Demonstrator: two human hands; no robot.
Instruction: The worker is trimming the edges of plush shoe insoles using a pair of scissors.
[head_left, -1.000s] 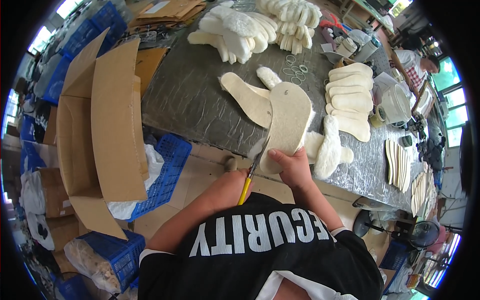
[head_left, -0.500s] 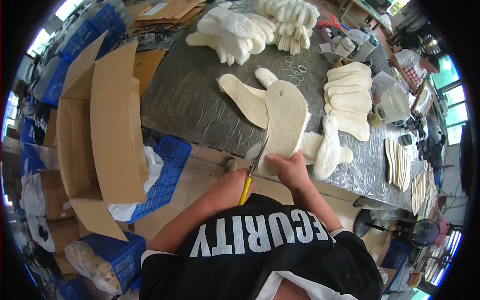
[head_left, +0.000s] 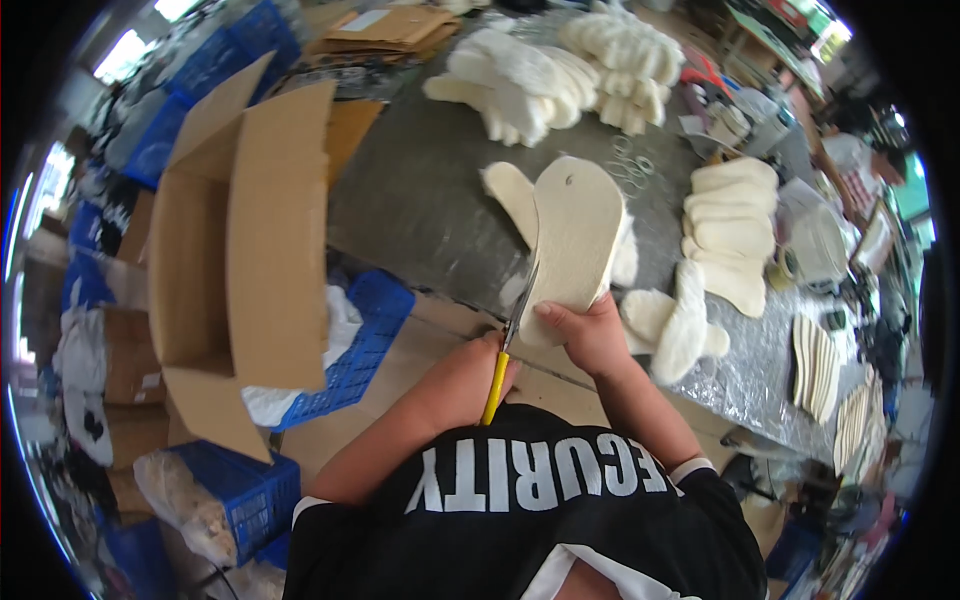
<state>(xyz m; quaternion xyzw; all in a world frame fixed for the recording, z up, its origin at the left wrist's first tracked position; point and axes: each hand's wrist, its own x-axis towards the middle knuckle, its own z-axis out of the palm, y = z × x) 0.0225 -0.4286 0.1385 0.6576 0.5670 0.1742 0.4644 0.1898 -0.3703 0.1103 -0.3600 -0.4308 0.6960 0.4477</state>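
Note:
My left hand (head_left: 468, 378) is closed round the scissors (head_left: 495, 388), which have yellow handles. Their blades lie along the left edge of a cream, foot-shaped insole (head_left: 575, 225) with a small mark near its far end. My right hand (head_left: 592, 335) pinches the near end of this insole, thumb on top. Its flat felt side faces up and white fluff shows along its right edge. Partly under it, to the left, lies another felt insole (head_left: 508, 195). Right of my right hand, a fluffy white insole (head_left: 683, 325) lies across others on the table.
The dark table (head_left: 400, 190) carries piles of fluffy insoles (head_left: 520, 85), a row of cream insoles (head_left: 732, 225), several thin rings (head_left: 630, 165) and a white bucket (head_left: 815, 245). At left stands an open cardboard box (head_left: 275, 240), beside a blue crate (head_left: 375, 340).
The view has shifted, so the table and box sit further right in the picture. The held insole now covers more of the one beneath it. Both hands keep their grips.

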